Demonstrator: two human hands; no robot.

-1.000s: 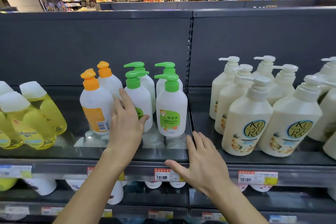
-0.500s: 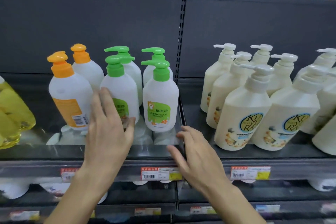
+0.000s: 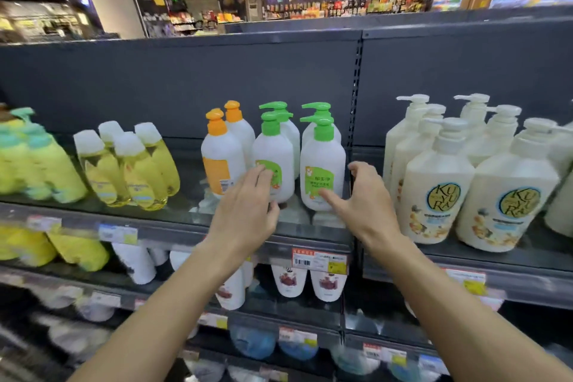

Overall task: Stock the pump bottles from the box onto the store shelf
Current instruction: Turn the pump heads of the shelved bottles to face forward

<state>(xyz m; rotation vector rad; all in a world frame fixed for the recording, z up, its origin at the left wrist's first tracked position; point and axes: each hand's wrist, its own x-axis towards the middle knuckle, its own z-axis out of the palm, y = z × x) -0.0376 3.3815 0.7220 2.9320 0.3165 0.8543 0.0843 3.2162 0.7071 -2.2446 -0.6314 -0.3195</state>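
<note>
Two rows of white pump bottles with green pumps stand upright on the dark store shelf. My left hand is spread in front of the left front green-pump bottle, fingertips on its label. My right hand is open beside the right front green-pump bottle, thumb against its lower front and fingers curled at its right side. Neither hand has closed around a bottle. No box is in view.
Two orange-capped white bottles stand just left of the green ones, with yellow oil bottles further left. Large cream pump bottles fill the bay on the right. Lower shelves carry price tags and more bottles.
Both hands have risen from the shelf's front edge to the front green-pump bottles, the right one lifting to the right bottle's side. The view has pulled back and tilted up.
</note>
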